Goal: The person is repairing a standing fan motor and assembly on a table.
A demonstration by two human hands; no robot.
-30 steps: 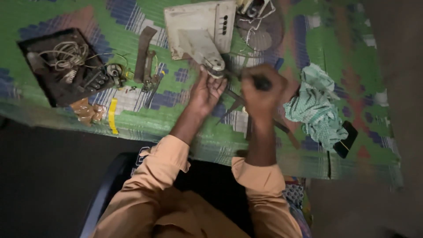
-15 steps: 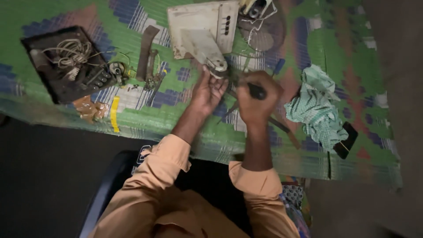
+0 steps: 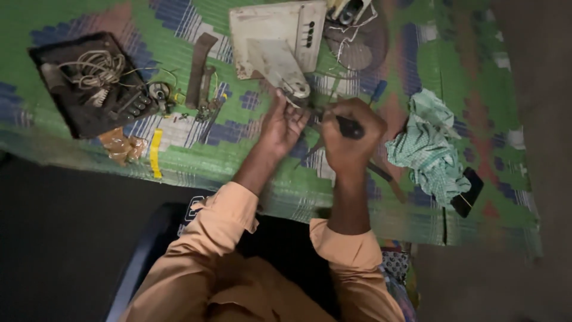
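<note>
My right hand [image 3: 351,136] is closed around the dark handle of a screwdriver [image 3: 351,127], its tip pointing left toward a small metal part. My left hand [image 3: 285,122] rests beside that tip, fingers curled at the lower end of a whitish appliance housing [image 3: 277,45] that lies on the green patterned mat [image 3: 179,149]. Whether the left fingers pinch a small part I cannot tell; they touch the housing's narrow end [image 3: 295,89].
A dark tray [image 3: 83,89] with coiled wires sits at the left. Brown metal strips and pliers [image 3: 202,83] lie in the middle. A green checked cloth [image 3: 432,146] and a black phone-like object [image 3: 468,194] lie right. A blue-handled tool [image 3: 376,92] lies near my right hand.
My right hand with the screwdriver has shifted slightly; the left hand stays at the housing's end. The view has barely moved.
</note>
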